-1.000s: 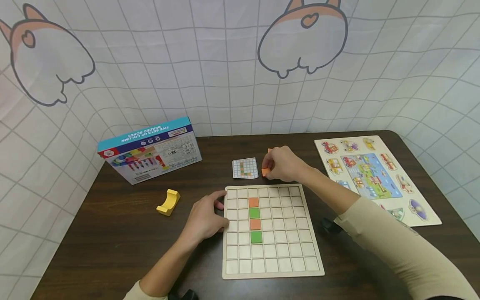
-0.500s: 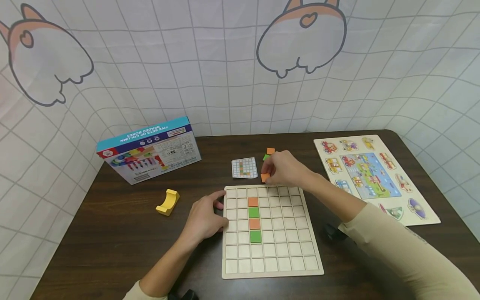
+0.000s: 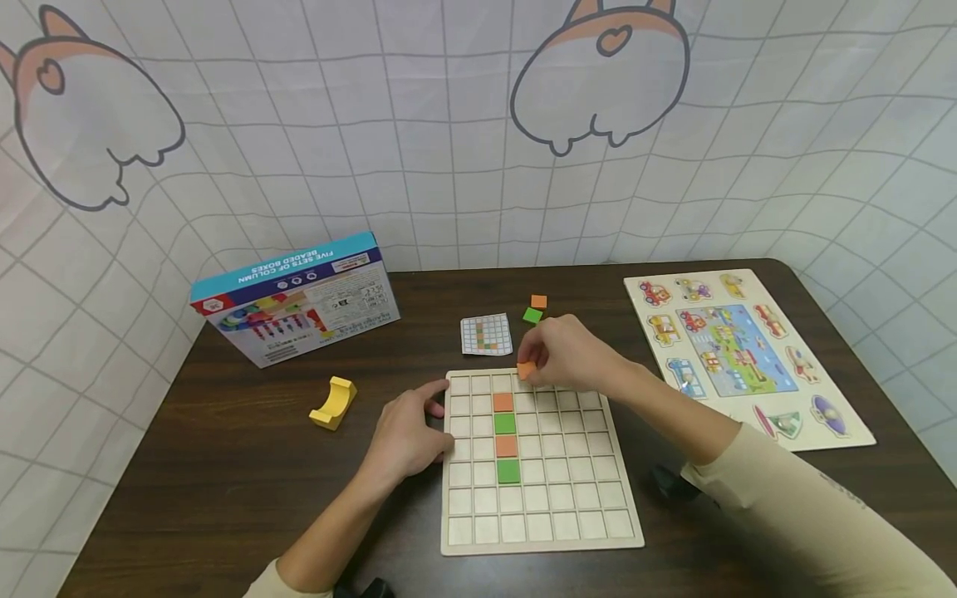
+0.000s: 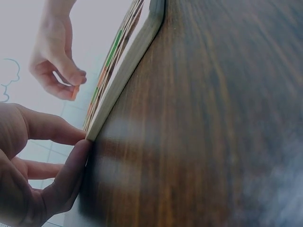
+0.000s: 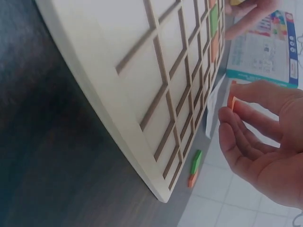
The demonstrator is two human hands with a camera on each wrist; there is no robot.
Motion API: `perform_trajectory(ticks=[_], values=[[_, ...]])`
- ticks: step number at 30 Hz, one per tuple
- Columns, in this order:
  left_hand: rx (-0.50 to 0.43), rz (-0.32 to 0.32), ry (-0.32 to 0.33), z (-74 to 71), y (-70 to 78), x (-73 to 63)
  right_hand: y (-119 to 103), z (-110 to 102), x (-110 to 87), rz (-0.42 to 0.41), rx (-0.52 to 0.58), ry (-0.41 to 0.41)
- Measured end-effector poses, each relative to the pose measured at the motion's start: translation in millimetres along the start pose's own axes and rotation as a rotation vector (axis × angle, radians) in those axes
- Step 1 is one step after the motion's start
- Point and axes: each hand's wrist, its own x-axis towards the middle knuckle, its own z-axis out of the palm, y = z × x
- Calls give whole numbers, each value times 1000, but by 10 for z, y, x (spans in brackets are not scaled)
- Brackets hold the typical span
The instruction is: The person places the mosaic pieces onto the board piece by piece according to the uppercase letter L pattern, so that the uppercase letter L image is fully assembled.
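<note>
My right hand (image 3: 564, 353) pinches an orange square tile (image 3: 526, 370) between thumb and fingers, above the top edge of the wooden grid board (image 3: 568, 498). The tile (image 5: 231, 96) shows edge-on in the right wrist view. On the board, orange (image 3: 503, 403) and green (image 3: 508, 472) tiles alternate down one column. My left hand (image 3: 407, 432) rests at the board's left edge, its index finger near the upper corner and its thumb lower down. In the left wrist view, those fingertips touch the board's side (image 4: 111, 97).
Behind the board lie a small pattern card (image 3: 487, 334), a loose green tile (image 3: 532, 316) and a loose orange tile (image 3: 538, 301). A yellow curved block (image 3: 334, 404) and a toy box (image 3: 299, 303) are at left. A picture puzzle board (image 3: 822, 415) lies at right.
My right hand has drawn the orange tile from beside the card toward me, over the board's top edge. The loose green and orange tiles have come into sight. My left hand stays put.
</note>
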Motion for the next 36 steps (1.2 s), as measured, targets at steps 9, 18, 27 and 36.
perform_trajectory(ticks=[9,18,27,36], values=[[12,17,7,-5,4,-13,-74,27,-94,13,-14,-8],[8,30,7,-15,2,-24,-102,79,-184,-15,8,1],[18,31,6,-20,14,-33,-153,121,-274,-25,18,-1],[14,27,12,-7,15,-17,-200,170,-363,-43,23,7]])
